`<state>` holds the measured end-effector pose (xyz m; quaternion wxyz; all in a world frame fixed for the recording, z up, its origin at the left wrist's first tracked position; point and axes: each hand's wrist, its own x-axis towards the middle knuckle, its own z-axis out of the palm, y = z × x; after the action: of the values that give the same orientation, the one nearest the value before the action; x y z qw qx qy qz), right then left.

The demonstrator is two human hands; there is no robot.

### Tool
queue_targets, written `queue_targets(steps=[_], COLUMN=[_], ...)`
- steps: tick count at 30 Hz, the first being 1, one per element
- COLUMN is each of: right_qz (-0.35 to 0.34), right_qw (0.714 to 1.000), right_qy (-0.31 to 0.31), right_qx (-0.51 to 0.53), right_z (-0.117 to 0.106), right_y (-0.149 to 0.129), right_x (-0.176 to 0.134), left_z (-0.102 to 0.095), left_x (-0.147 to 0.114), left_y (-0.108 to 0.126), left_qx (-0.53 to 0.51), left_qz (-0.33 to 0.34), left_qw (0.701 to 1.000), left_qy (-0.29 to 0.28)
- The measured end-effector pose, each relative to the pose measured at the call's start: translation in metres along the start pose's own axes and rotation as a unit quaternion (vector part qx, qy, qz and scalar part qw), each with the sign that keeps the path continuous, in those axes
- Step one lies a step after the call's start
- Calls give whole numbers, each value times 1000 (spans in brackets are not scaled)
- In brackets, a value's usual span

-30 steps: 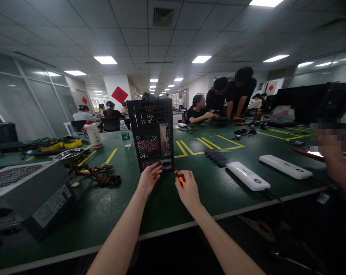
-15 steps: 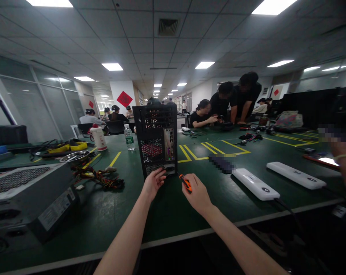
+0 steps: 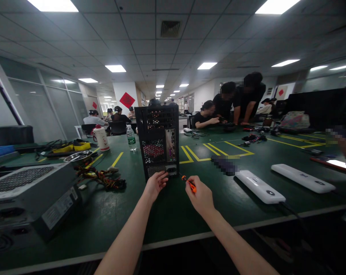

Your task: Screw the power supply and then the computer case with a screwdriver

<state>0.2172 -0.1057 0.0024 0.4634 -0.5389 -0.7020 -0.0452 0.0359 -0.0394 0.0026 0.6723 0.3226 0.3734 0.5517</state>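
Observation:
A black computer case (image 3: 157, 133) stands upright on the green table, its back panel with vents and ports facing me. My left hand (image 3: 156, 186) is at the panel's lower edge, fingers stretched out and slightly bent. Whether its fingertips touch the metal I cannot tell. Held in my right hand (image 3: 201, 194) is a screwdriver (image 3: 193, 187) with an orange and black handle. Its thin shaft points up and left at the lower right corner of the case. The shaft's tip is too small to make out.
At left lie a grey power supply unit (image 3: 52, 202), bundled cables (image 3: 101, 179) and a metal dish (image 3: 78, 156). A water bottle (image 3: 131, 138) and a white flask (image 3: 101, 138) stand behind. White power strips (image 3: 260, 187) lie at right. Several people work farther back.
My right hand and the screwdriver have drawn slightly away from the case, and its fingers have shifted on the handle. The left hand stays by the panel. The view has turned a little left.

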Motion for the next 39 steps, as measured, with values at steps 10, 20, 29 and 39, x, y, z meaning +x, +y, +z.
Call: queue_targets(steps=[10,20,29,39], right_qz=[-8,-67,-31,12], right_qw=[1000,996,999,1000], right_qy=[-13,-38,-9,-15], right_qx=[4,-41,-8,18], right_z=[2,3,5,-1], right_y=[-5,-10,-5,-8], right_x=[-1,-2,-3,-3], left_z=[1,4,5,2], left_x=[-2,-5,-6,-5], left_y=[-2,-1,0,-1], left_qx=[-2,-2,5,5], left_qz=[-5,-5,-5,10], left_qw=[999,1000,999,999], left_qy=[-36,-31,-33,-36])
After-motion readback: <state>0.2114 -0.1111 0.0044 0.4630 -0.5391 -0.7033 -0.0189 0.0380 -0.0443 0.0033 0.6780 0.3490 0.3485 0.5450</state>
